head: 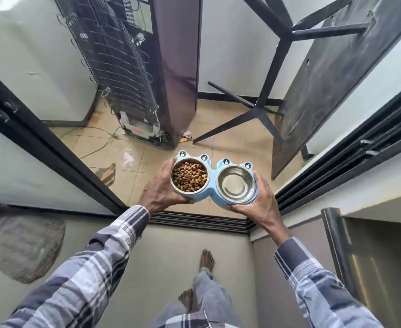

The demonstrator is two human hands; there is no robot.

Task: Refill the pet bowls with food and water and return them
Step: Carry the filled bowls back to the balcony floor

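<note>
I carry a light blue double pet bowl stand (212, 168) with frog-eye knobs, held level in front of me above the floor. Its left steel bowl (189, 176) is full of brown kibble. Its right steel bowl (235, 186) looks shiny; I cannot tell whether water is in it. My left hand (158, 189) grips the stand's left end from below and the side. My right hand (257, 204) grips the right end, thumb under the front edge. Plaid sleeves cover both forearms.
A black sliding-door track (199, 220) crosses the floor just ahead of my bare feet (206, 259). Beyond it, on beige tiles, stand a fridge seen from its coiled back (133, 74), loose cables (95, 140), and a table tipped on its side (318, 91). Door frames flank both sides.
</note>
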